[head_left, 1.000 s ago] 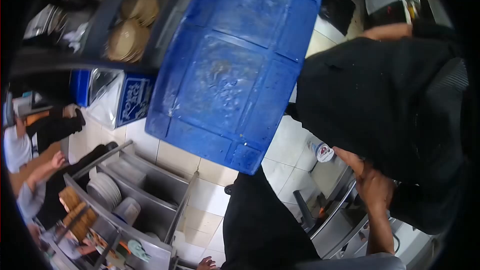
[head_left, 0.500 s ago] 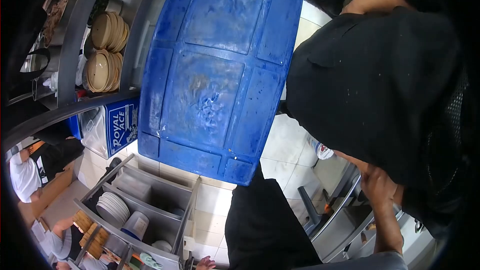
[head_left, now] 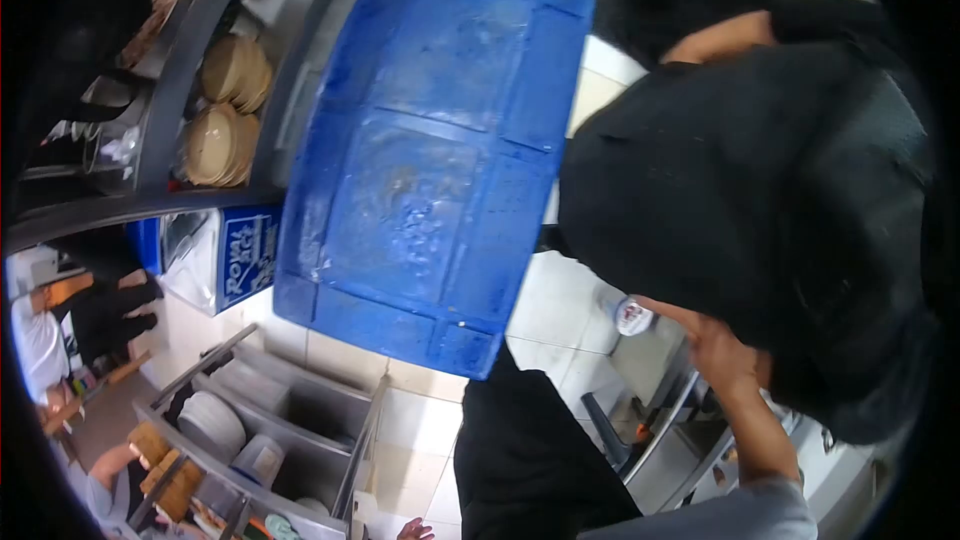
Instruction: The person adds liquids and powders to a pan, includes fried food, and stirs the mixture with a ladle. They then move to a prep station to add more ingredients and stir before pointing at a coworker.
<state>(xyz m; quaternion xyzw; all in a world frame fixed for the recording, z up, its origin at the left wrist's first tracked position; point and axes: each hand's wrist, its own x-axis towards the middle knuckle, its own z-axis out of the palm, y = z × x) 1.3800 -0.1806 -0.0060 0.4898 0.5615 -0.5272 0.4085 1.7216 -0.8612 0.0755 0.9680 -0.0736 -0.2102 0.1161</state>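
Note:
My black-clothed front (head_left: 740, 230) fills the right side of the view. Both bare forearms run under the black cloth, so my left hand and my right hand are hidden. A piece of my right arm (head_left: 725, 38) shows at the upper edge of the cloth, and a strip of my left arm (head_left: 665, 312) at its lower edge. A co-worker's hand (head_left: 722, 352), on an arm with a grey sleeve, overlaps my left arm. In front of my body is a large blue plastic box top (head_left: 420, 170) with moulded, scuffed panels.
Metal shelves with stacked tan plates (head_left: 215, 145) stand at the left, above a blue Royal Ace tin (head_left: 247, 255). Below is a rack with white plates (head_left: 212, 424). A co-worker's black trouser leg (head_left: 520, 450) stands on the tiles. Other people are at the lower left.
The view has shifted slightly and blurred. My black clothing and the co-worker's hand now appear a little further left; the hand still overlaps my left arm.

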